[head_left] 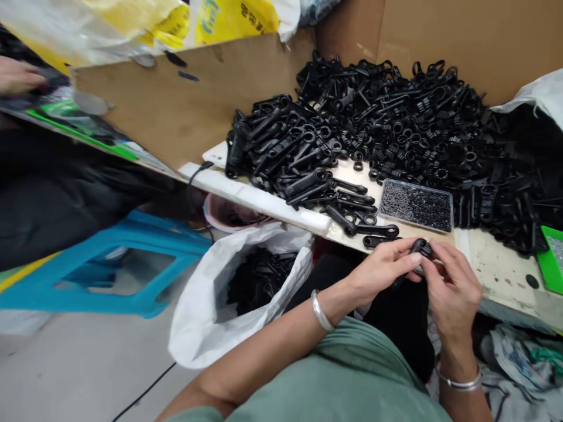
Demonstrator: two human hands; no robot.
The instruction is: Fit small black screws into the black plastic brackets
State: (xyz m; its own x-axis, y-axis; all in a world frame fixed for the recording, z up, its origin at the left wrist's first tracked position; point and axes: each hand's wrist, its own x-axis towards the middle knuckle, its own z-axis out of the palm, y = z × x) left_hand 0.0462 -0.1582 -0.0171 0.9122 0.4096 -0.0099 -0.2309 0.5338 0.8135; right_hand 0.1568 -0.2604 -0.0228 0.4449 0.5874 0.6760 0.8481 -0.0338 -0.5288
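Just off the table's front edge, my left hand point(387, 266) pinches a black plastic part point(419, 247) with a rounded end. My right hand point(453, 284) closes its fingertips on the same part from the other side. Its lower length is partly hidden behind the fingers. Beyond my hands lies a clear tray point(416, 205) filled with tiny dark pieces. Several black handle-shaped parts point(373, 230) with ring ends lie at the edge, left of the tray. Small black rings point(407, 129) are heaped farther back.
A large pile of black parts point(387, 88) covers the table against cardboard walls point(475, 47). Below left, an open white sack point(197, 328) holds more black pieces. A blue stool point(132, 299) stands on the floor. Another person's hand point(17, 76) is at the far left. A green tray point(552, 258) sits right.
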